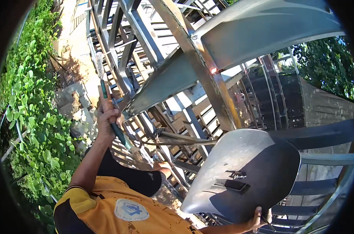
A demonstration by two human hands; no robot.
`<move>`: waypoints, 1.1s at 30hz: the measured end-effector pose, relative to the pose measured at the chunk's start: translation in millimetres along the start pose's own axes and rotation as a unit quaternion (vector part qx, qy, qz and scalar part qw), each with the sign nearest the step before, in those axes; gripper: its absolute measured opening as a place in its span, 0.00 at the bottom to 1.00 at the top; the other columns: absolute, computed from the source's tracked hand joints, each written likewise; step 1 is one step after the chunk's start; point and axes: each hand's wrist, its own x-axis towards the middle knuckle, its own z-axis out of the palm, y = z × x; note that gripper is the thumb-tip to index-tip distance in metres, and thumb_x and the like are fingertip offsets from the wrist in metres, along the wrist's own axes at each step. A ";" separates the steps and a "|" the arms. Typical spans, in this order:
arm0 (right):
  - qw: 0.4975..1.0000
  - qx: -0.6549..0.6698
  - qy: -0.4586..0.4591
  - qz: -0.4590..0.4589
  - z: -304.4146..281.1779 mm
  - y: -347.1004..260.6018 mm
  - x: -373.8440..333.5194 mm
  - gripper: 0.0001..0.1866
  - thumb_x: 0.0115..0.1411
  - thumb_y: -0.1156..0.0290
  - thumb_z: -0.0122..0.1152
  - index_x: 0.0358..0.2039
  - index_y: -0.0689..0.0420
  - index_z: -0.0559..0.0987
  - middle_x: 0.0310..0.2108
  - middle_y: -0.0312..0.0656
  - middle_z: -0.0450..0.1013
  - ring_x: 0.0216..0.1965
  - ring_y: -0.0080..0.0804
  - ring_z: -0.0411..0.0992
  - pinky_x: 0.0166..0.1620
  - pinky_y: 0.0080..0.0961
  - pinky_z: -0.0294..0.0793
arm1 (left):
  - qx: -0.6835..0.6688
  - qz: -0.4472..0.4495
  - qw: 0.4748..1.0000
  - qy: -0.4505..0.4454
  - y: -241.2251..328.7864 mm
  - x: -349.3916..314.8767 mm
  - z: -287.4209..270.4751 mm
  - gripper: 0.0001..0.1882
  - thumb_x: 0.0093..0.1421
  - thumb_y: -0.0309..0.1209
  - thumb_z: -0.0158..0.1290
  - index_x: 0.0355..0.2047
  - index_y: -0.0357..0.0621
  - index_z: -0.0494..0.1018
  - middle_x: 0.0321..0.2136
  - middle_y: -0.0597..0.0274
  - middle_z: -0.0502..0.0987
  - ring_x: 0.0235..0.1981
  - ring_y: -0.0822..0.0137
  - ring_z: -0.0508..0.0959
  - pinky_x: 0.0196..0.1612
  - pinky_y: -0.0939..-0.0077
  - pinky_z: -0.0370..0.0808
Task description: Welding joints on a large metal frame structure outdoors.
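My left hand [108, 116] is raised at the left of the steel frame, its fingers wrapped round a long tool with a green handle [119, 133]. The tool's upper end is pale and narrow; its exact kind is unclear. At the lower right, my right hand [259, 218] grips the bottom edge of a dark hand-held welding shield [249, 167]. The shield has a small rectangular window and covers part of the frame behind it. Above it, a small spot glows orange-red where a rusty steel bar [208, 68] meets a wide grey steel beam [259, 37].
Crossing steel members [139, 33] fill the middle, with gaps showing the ground far below. A dark cable [177, 142] runs behind the shield. Green vines [36, 128] line the left side. Curved steel bars [321, 158] and dark sheeting [325, 103] lie to the right.
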 end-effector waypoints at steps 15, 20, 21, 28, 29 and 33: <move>0.915 0.207 -0.159 0.308 75.9 95.8 -221.2 0.20 0.47 0.83 0.62 0.42 0.66 0.72 0.43 0.46 0.70 0.37 0.25 0.67 0.44 0.20 0.67 | 0.106 -0.031 0.993 -0.036 15.4 -85.0 -56.5 0.08 0.52 0.28 0.50 0.31 0.42 0.63 0.17 0.63 0.67 0.13 0.70 0.66 0.15 0.76 0.66; 0.902 0.210 -0.003 0.378 80.4 92.1 -282.6 0.20 0.49 0.84 0.61 0.44 0.69 0.69 0.39 0.48 0.72 0.37 0.29 0.70 0.44 0.23 0.70 | 0.037 -0.015 0.998 -0.056 25.4 -84.8 -52.2 0.17 0.57 0.29 0.48 0.47 0.41 0.65 0.20 0.65 0.66 0.14 0.73 0.64 0.16 0.82 0.65; 0.899 0.198 0.002 0.391 76.0 93.9 -291.3 0.21 0.50 0.83 0.61 0.45 0.69 0.67 0.42 0.49 0.71 0.39 0.30 0.70 0.45 0.24 0.69 | 0.022 -0.014 0.998 -0.059 28.1 -84.1 -47.1 0.17 0.57 0.29 0.48 0.47 0.42 0.64 0.20 0.65 0.66 0.14 0.72 0.65 0.16 0.82 0.65; 0.869 0.157 0.109 0.456 40.6 99.8 -350.1 0.22 0.51 0.81 0.62 0.47 0.70 0.68 0.43 0.48 0.70 0.40 0.31 0.69 0.46 0.25 0.69 | 0.009 0.021 0.989 -0.145 38.5 -86.2 -40.2 0.18 0.58 0.30 0.47 0.50 0.46 0.64 0.20 0.64 0.66 0.16 0.71 0.65 0.17 0.79 0.65; 0.870 0.130 0.103 0.464 33.3 103.1 -357.2 0.23 0.52 0.79 0.63 0.47 0.70 0.68 0.44 0.48 0.70 0.40 0.31 0.69 0.46 0.25 0.70 | 0.003 0.018 0.989 -0.146 38.8 -87.4 -40.0 0.18 0.59 0.30 0.46 0.50 0.47 0.63 0.20 0.64 0.66 0.16 0.71 0.65 0.18 0.78 0.65; 0.860 0.133 0.135 0.473 16.6 116.6 -373.9 0.23 0.52 0.76 0.63 0.48 0.71 0.70 0.43 0.48 0.71 0.40 0.32 0.69 0.45 0.25 0.70 | -0.016 0.012 0.987 -0.161 35.9 -92.4 -35.3 0.17 0.59 0.31 0.46 0.50 0.49 0.63 0.20 0.64 0.66 0.17 0.70 0.65 0.18 0.78 0.65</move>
